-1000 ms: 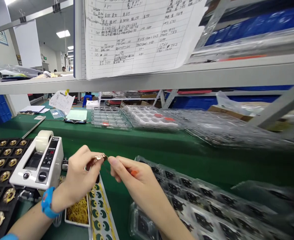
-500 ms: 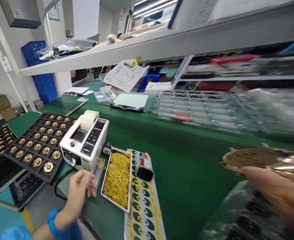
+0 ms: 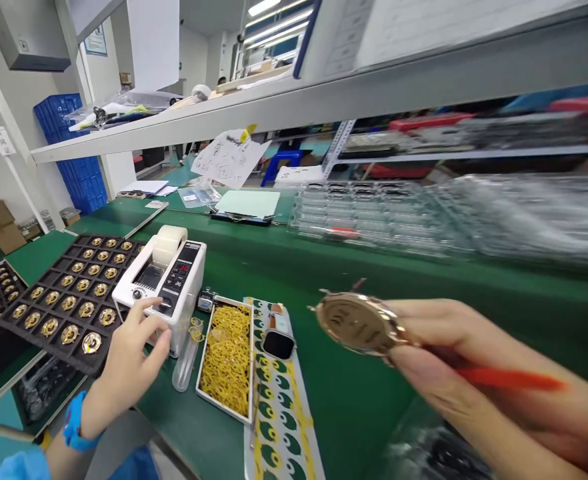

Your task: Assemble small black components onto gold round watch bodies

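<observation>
My right hand (image 3: 454, 360) pinches a rose-gold watch case (image 3: 357, 323) by its edge, with its engraved back facing me. A thin red-orange stick (image 3: 511, 379), its kind unclear, also lies within that hand. My left hand (image 3: 129, 357), with a blue wristband, is by the front of a white tape dispenser (image 3: 161, 280); its fingers are apart and seem to hold nothing. I cannot tell whether its fingertips touch the machine. Left of it, a black compartment tray (image 3: 81, 303) carries several gold round watch parts.
Beside the dispenser are a clear plastic tube (image 3: 183, 367) and a white box (image 3: 199, 393) of yellow rings. A sticker sheet (image 3: 289, 413) lies alongside, with a small dark-ended object (image 3: 278, 341) on it. Clear trays (image 3: 364, 220) stand behind; a shelf beam (image 3: 274, 103) crosses above.
My right hand has come leftward into view with the watch case. My left hand has moved left and up to the dispenser's front, uncovering the clear tube. The view has shifted slightly.
</observation>
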Demonstrator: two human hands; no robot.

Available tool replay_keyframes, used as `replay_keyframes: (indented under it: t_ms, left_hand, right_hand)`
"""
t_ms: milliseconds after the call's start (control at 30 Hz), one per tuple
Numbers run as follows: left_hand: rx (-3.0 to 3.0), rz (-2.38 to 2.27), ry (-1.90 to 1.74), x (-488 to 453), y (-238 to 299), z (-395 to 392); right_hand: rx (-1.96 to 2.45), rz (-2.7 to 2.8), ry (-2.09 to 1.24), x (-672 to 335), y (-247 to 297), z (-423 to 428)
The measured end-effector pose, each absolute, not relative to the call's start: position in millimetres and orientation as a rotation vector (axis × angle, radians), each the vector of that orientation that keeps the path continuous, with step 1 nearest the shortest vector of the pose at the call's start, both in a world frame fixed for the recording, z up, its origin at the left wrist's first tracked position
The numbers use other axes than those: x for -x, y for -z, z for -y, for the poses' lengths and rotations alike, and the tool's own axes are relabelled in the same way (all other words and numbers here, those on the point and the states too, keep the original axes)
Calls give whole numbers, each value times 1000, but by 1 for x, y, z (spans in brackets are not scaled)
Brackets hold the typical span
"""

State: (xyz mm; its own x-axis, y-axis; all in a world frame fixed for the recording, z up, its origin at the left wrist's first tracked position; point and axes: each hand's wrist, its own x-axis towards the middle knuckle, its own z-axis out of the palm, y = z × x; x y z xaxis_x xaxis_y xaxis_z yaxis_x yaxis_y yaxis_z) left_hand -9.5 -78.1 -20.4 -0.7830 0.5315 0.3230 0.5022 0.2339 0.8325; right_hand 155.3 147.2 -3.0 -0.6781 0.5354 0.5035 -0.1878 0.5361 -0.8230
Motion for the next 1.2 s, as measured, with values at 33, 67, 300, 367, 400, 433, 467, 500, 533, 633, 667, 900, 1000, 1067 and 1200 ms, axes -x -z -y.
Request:
replay_keyframes:
  t_ms: [33,67,300,367,400,433,467,500,533,633,667,900,1000,1067,1200]
  left_hand:
    - [-1126,-2490,-1472,9,12,76]
    - [-1186,-2499,-1368,9,4,73]
    - [-1532,-1838,-1575,-11,-54,29]
    - [-1587,-1703,-1536,-17,-59,8]
    - [-1591,-1679,-1517,-18,-59,-3]
    - [-1587,-1670,-1509,-19,-58,-12]
    - [-1581,-1662,-1513,-20,-56,-20]
    - [-1576,-1652,-1517,-20,-54,-26]
    - [-1571,-1639,-1517,-19,-52,-30]
    - [-1551,-1601,-1501,-17,-48,-32]
    - [-1544,-1601,-1497,-17,-47,-31]
    - [-1520,-1682,-1529,-19,-44,-33]
    - [-1508,-1669,-1523,-18,-44,-35]
    - [-1505,-1666,-1515,-18,-43,-35]
    - [-1503,-1667,-1511,-18,-44,-35]
  right_hand:
    - [262,2024,-1203,-154,-3,-144]
    - [234,2042,-1224,-153,-7,-143]
    - [179,2021,-1612,-150,-23,-151]
    - [155,1996,-1724,-151,-24,-153]
    - [142,1979,-1770,-152,-24,-153]
    - [124,1962,-1803,-153,-24,-154]
    - [107,1945,-1826,-153,-25,-155]
    - [90,1931,-1842,-154,-25,-156]
    - [72,1922,-1852,-155,-25,-157]
    - [33,1922,-1875,-156,-26,-159]
    - [31,1923,-1878,-156,-26,-159]
    - [63,1921,-1846,-155,-24,-160]
    - [66,1922,-1843,-154,-23,-161]
    - [63,1920,-1851,-153,-23,-161]
    - [66,1909,-1858,-153,-22,-162]
